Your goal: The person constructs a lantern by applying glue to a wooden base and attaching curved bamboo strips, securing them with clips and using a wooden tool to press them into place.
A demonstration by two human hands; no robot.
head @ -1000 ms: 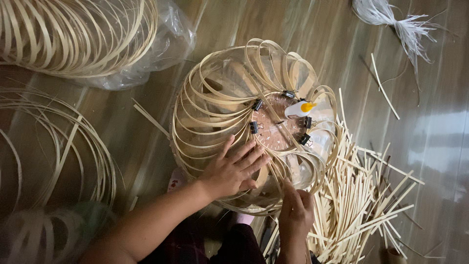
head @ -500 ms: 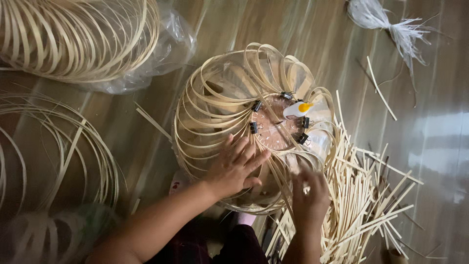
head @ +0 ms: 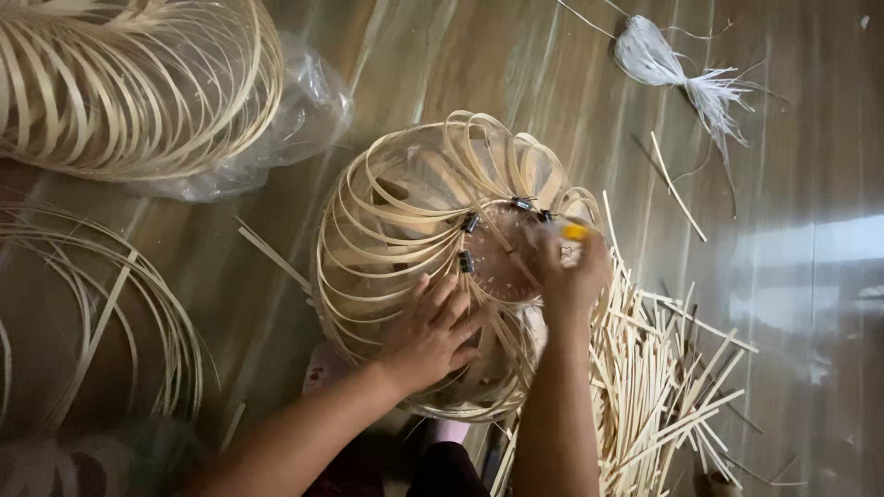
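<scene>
A round frame of curved bamboo strips stands on the wooden floor, with a round wooden disc at its hub and small black clips on the disc's rim. My left hand lies spread on the strips at the frame's near side. My right hand reaches over the disc's right edge, fingers curled near a small yellow-tipped thing. Whether it grips anything is hidden.
A heap of short bamboo sticks lies to the right of the frame. Loose bamboo hoops lie at the left. Another strip bundle in clear plastic sits at top left. A tuft of white fibre lies at top right.
My right hand has risen from the stick heap to the disc's right edge, covering the clips and white piece there. My left hand has stayed on the strips.
</scene>
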